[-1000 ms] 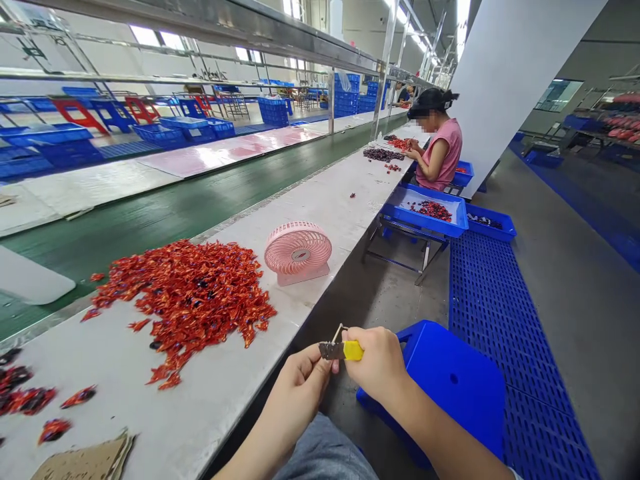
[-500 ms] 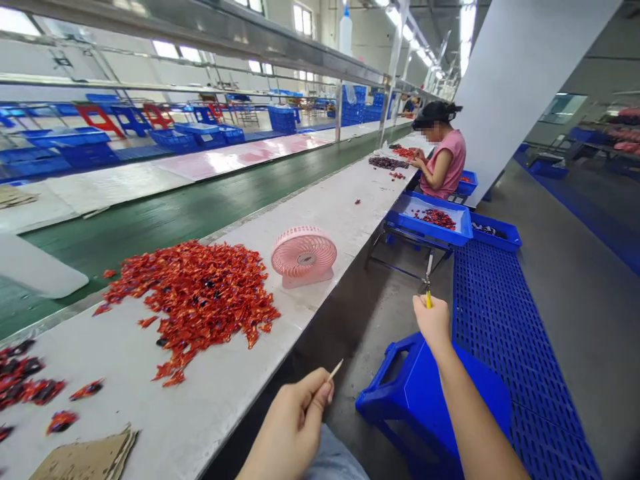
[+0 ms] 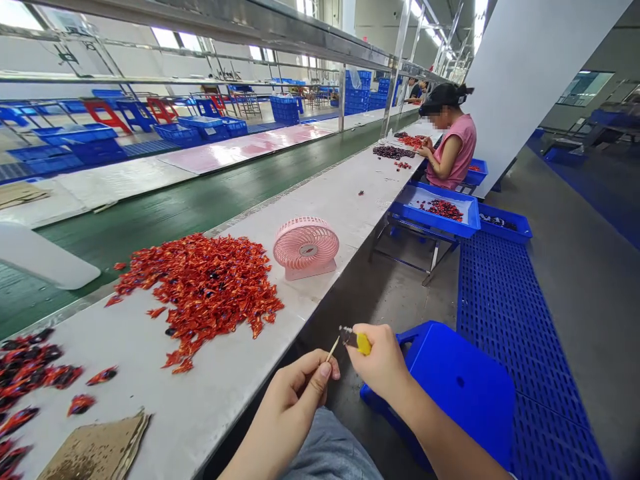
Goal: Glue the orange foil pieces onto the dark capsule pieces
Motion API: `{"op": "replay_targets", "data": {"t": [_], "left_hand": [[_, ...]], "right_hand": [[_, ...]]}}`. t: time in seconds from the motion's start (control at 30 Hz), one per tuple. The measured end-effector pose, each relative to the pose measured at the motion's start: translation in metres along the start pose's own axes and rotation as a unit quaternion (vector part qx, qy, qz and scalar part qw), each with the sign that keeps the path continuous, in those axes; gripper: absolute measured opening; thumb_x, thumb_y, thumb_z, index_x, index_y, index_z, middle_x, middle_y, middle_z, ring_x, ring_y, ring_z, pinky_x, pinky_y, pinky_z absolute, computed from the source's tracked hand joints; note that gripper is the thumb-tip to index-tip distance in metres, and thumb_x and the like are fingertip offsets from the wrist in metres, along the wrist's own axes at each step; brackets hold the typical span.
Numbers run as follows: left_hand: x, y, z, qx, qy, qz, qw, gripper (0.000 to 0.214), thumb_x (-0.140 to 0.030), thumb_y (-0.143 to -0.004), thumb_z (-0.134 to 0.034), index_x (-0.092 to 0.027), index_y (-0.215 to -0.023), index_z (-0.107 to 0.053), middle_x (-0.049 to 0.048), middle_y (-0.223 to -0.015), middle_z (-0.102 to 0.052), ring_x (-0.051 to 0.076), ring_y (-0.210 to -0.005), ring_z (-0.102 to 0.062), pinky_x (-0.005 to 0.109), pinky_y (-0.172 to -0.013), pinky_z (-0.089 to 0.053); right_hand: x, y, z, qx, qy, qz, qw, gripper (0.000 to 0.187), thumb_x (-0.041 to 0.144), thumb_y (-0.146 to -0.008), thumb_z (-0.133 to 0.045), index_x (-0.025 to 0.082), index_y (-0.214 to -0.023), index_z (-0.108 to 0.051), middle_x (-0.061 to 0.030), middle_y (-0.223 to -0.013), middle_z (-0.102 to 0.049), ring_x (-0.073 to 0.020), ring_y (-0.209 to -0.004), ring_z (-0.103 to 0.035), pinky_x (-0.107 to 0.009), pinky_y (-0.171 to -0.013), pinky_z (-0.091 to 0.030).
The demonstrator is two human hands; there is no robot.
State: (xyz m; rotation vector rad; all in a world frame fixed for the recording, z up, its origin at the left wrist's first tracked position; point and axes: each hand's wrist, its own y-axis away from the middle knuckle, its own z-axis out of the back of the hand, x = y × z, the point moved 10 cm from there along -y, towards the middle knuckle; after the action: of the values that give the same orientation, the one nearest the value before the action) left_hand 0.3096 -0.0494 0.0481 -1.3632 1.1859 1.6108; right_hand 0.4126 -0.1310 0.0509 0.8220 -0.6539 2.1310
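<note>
My left hand [image 3: 295, 393] is closed in a pinch on a thin pale stick [image 3: 333, 348] that points up and to the right. My right hand [image 3: 380, 363] is closed on a small tool with a yellow handle [image 3: 356, 340], whose dark metal tip almost touches the stick's end. Both hands hover off the edge of the white worktable [image 3: 215, 400], above my lap. A heap of small red pieces [image 3: 200, 287] lies on the table to the left of my hands.
A pink desk fan [image 3: 306, 247] stands by the table edge. Darker red pieces [image 3: 30, 367] and cardboard [image 3: 95, 450] lie at the near left. A blue stool [image 3: 460, 387] is right of my knee. Another person in pink [image 3: 453, 150] sits farther along, beside blue trays [image 3: 435, 210].
My right hand has come back from out over the stool, bringing the yellow-handled tool close to the stick again. The left hand has risen slightly.
</note>
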Motion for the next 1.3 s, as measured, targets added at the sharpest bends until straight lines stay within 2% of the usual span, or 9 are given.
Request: {"op": "replay_targets", "data": {"t": [0.13, 0.3, 0.43, 0.53, 0.63, 0.77, 0.83, 1.07, 1.3], "left_hand": [[-0.002, 0.001, 0.000, 0.002, 0.015, -0.014, 1.000, 0.048, -0.064, -0.078, -0.063, -0.017, -0.066, -0.061, -0.0043, -0.053, -0.039, 0.013, -0.053, -0.036, 0.022, -0.050, -0.032], [-0.004, 0.007, 0.004, -0.003, -0.053, -0.058, 0.997, 0.035, -0.045, -0.085, -0.057, -0.014, -0.075, -0.071, 0.0032, -0.066, -0.060, 0.017, -0.062, -0.049, 0.024, -0.056, -0.039], [-0.011, 0.018, 0.010, -0.072, -0.125, -0.078, 0.986, 0.030, -0.036, -0.086, -0.054, -0.016, -0.076, -0.073, 0.0022, -0.062, -0.061, 0.018, -0.058, -0.051, 0.024, -0.053, -0.036], [-0.013, 0.022, 0.014, -0.130, -0.135, -0.085, 0.979, 0.028, -0.036, -0.085, -0.055, -0.017, -0.070, -0.071, 0.0009, -0.057, -0.056, 0.017, -0.054, -0.046, 0.025, -0.052, -0.033], [0.001, 0.017, 0.012, -0.122, -0.115, -0.071, 0.983, 0.032, -0.041, -0.083, -0.057, -0.018, -0.062, -0.062, 0.0002, -0.055, -0.050, 0.017, -0.053, -0.044, 0.025, -0.051, -0.032], [0.027, 0.011, 0.018, -0.099, -0.092, -0.028, 0.990, 0.037, -0.048, -0.081, -0.059, -0.018, -0.059, -0.054, -0.0005, -0.055, -0.047, 0.016, -0.057, -0.044, 0.024, -0.053, -0.034], [0.031, 0.008, 0.023, -0.101, -0.073, -0.020, 0.992, 0.041, -0.053, -0.079, -0.060, -0.018, -0.059, -0.055, -0.0014, -0.055, -0.044, 0.014, -0.055, -0.040, 0.024, -0.051, -0.033], [0.029, 0.003, 0.005, -0.018, 0.115, 0.083, 0.990, 0.053, -0.069, -0.071, -0.065, -0.016, -0.079, -0.062, -0.0112, -0.046, -0.033, 0.003, -0.032, -0.016, 0.018, -0.032, -0.016], [0.023, 0.005, 0.012, -0.026, 0.127, 0.049, 0.990, 0.054, -0.068, -0.067, -0.071, -0.016, -0.069, -0.059, -0.0060, -0.051, -0.049, 0.002, -0.029, -0.029, 0.017, -0.029, -0.021]], "right_hand": [[0.019, 0.011, -0.002, 0.020, 0.082, 0.016, 0.996, 0.035, 0.029, -0.084, -0.049, 0.019, -0.050, -0.049, 0.0019, -0.043, -0.046, -0.0095, -0.043, -0.031, -0.028, -0.050, -0.014], [0.022, 0.014, -0.008, 0.077, 0.158, -0.012, 0.984, 0.010, 0.021, -0.072, -0.064, 0.021, -0.064, -0.070, -0.0034, -0.059, -0.071, -0.0136, -0.050, -0.055, -0.027, -0.052, -0.017], [0.026, 0.019, -0.016, 0.092, 0.153, -0.014, 0.984, 0.012, 0.017, -0.070, -0.064, 0.022, -0.063, -0.071, -0.0033, -0.058, -0.071, -0.0146, -0.051, -0.058, -0.027, -0.052, -0.019], [0.022, 0.016, -0.016, 0.050, 0.130, -0.008, 0.990, 0.014, 0.018, -0.069, -0.065, 0.022, -0.056, -0.067, -0.0007, -0.050, -0.064, -0.0127, -0.045, -0.051, -0.027, -0.051, -0.019], [-0.007, -0.004, 0.010, -0.032, 0.137, -0.046, 0.989, 0.017, 0.016, -0.069, -0.064, 0.021, -0.053, -0.061, 0.0010, -0.046, -0.056, -0.0116, -0.043, -0.042, -0.028, -0.050, -0.017], [-0.060, -0.030, 0.070, -0.145, 0.156, -0.129, 0.969, 0.034, 0.016, -0.079, -0.049, 0.022, -0.046, -0.045, 0.0032, -0.039, -0.038, -0.0111, -0.039, -0.024, -0.029, -0.048, -0.015], [-0.069, -0.032, 0.080, -0.170, 0.153, -0.137, 0.964, 0.035, 0.016, -0.080, -0.046, 0.023, -0.047, -0.040, 0.0041, -0.040, -0.034, -0.0115, -0.041, -0.023, -0.029, -0.048, -0.016], [-0.019, -0.004, 0.002, -0.062, 0.093, -0.038, 0.993, 0.032, 0.021, -0.074, -0.055, 0.021, -0.048, -0.035, 0.0063, -0.044, -0.030, -0.0100, -0.046, -0.024, -0.025, -0.047, -0.018], [0.020, 0.012, -0.007, -0.012, 0.078, 0.033, 0.996, 0.039, 0.030, -0.086, -0.046, 0.021, -0.049, -0.038, 0.0048, -0.043, -0.031, -0.0099, -0.043, -0.024, -0.027, -0.048, -0.015]]}}
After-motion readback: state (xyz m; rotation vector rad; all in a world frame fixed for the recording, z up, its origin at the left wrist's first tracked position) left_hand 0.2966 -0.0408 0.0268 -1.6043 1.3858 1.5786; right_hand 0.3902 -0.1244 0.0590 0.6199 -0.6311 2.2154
